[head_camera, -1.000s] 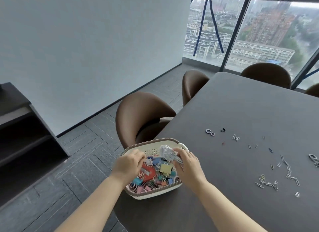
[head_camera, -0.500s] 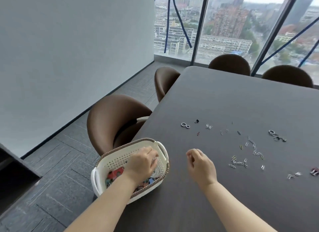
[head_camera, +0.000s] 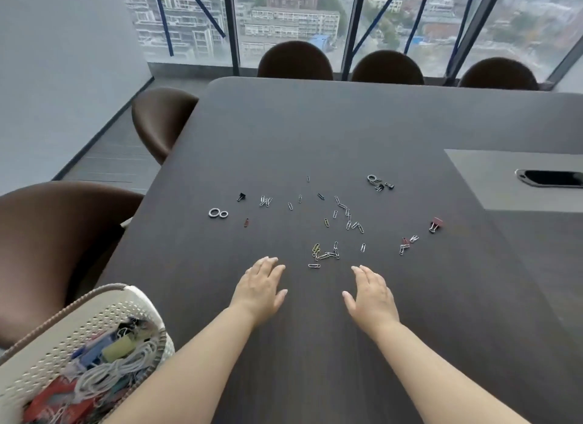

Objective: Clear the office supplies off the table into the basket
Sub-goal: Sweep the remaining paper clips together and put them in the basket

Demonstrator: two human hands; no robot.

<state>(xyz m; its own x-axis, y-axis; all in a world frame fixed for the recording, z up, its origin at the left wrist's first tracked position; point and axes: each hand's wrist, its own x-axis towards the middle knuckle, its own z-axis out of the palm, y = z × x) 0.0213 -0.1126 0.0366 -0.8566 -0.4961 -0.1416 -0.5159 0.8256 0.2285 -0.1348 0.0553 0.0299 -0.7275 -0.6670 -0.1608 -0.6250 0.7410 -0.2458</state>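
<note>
Head view, looking down the dark bench [head_camera: 315,133].

- We logged the left grip [head_camera: 260,286] palm down with fingers straight and together, holding nothing. We could not tell whether it touched the bench or hung just above it.
- The right grip [head_camera: 372,294] was the same: flat, fingers extended, empty. The two grips were apart, side by side.
- A knot of silver and yellow paper clips [head_camera: 326,254] lay on the bench just beyond the fingertips, between the two grips. More loose clips [head_camera: 347,217] trailed away behind it.
- To the left we noted two metal rings [head_camera: 217,213] touching each other, a small black binder clip [head_camera: 241,197] and a dark red clip [head_camera: 246,222].
- To the right sat a pink binder clip [head_camera: 436,224], with a few clips [head_camera: 407,245] near it.
- Farther back lay another ring with small black clips [head_camera: 377,182].
- The white perforated basket [head_camera: 79,325] stood at the bench's near left corner, well apart from the scatter. It held a coiled white cable [head_camera: 116,367] over coloured binder clips [head_camera: 116,348].
- Brown chairs [head_camera: 162,120] lined the left side and far end of the bench. A grey panel with a black slot [head_camera: 549,178] sat in the bench at the right.
</note>
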